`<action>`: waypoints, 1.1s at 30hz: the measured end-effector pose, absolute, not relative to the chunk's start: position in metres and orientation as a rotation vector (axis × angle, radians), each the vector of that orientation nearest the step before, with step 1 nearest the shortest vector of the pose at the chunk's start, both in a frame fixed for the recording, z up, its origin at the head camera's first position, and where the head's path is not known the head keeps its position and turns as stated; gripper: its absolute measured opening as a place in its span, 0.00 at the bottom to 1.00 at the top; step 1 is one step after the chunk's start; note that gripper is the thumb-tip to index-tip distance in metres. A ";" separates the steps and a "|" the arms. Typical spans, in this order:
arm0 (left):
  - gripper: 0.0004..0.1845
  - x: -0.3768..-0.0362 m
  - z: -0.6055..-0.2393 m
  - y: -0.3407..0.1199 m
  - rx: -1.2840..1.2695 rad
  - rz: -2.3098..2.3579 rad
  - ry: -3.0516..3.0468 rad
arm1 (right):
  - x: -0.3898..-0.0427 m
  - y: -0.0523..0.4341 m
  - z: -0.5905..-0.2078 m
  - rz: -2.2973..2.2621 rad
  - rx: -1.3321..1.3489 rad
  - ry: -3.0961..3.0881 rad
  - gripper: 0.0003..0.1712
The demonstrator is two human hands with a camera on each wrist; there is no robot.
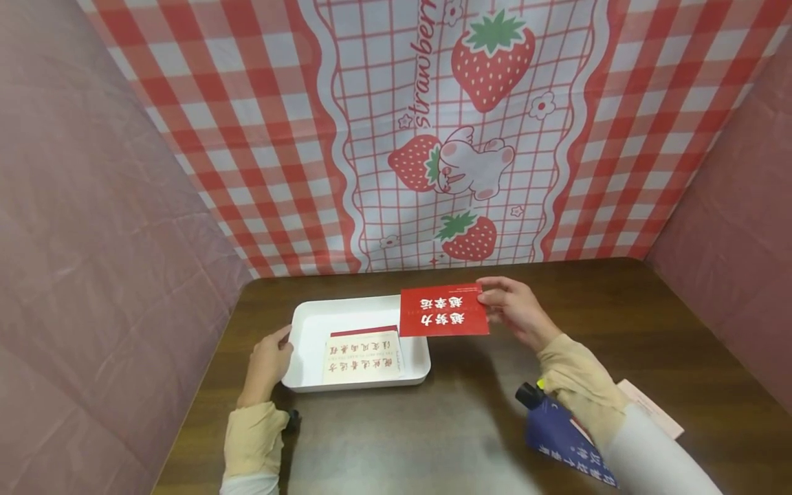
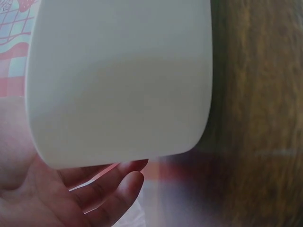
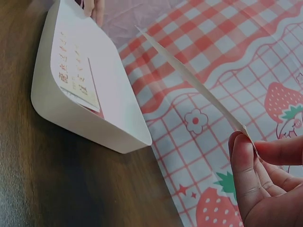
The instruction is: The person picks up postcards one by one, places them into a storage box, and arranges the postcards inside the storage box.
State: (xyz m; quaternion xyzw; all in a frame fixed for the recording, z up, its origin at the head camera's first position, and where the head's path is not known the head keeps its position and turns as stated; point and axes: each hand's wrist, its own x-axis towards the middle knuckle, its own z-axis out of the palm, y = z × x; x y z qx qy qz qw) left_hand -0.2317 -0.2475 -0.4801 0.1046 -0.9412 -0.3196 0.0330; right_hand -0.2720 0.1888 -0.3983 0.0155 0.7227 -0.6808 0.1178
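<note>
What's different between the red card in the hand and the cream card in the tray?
The red card is red with white characters; the cream card is pale with reddish characters. The red card is pinched at its edge by the right hand and held above the tray's rim, while the cream card lies flat inside the tray, on top of another red-edged card. Both are rectangular cards printed with Chinese characters.

Lighting even and moderately bright, from overhead. Soft shadows fall on the worktop (image 1: 470, 412) beneath the tray (image 1: 309, 320) and right hand (image 1: 513, 309). Head view bends at edges. Left wrist view blurred, worktop smeared; right wrist view sharp.
</note>
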 end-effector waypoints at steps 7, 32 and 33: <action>0.27 -0.232 -0.480 -0.247 0.297 -0.962 -2.843 | -0.274 0.181 -0.400 -1.994 0.049 2.112 0.29; 0.24 -0.232 -0.482 -0.250 0.247 -0.914 -2.866 | -0.270 0.144 -0.415 -1.976 0.023 2.080 0.26; 0.24 -0.232 -0.481 -0.249 0.250 -0.917 -2.869 | -0.270 0.143 -0.416 -1.974 0.029 2.081 0.26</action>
